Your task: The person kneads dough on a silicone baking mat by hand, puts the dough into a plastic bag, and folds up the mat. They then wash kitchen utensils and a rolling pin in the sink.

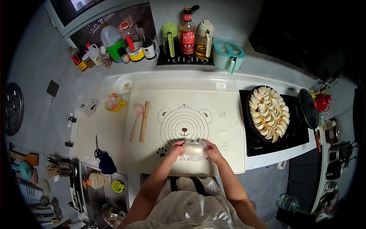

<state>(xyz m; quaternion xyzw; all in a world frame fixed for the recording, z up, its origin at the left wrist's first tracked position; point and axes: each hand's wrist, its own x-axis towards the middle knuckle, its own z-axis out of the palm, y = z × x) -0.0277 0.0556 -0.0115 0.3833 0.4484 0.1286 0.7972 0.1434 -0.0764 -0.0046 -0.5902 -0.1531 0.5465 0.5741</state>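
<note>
A pale lump of what looks like dough [193, 149] lies inside a clear plastic bag [190, 156], low over the front part of the cream baking mat [228, 126]. My left hand [177, 149] is closed on the bag's left side, and my right hand [212, 151] pinches its right side. Beyond them, a bear face is printed on the mat. To the left, a wooden rolling pin [145, 122] lies beside a pink spoon [136, 122].
Right of the mat, a round dark tray [251, 128] full of dumplings sits on the black cooktop [297, 139]. A yellow-handled cup [114, 102] and a white dish [124, 84] stand left. Sauce bottles [187, 38] line the back. The sink [124, 179] is front left.
</note>
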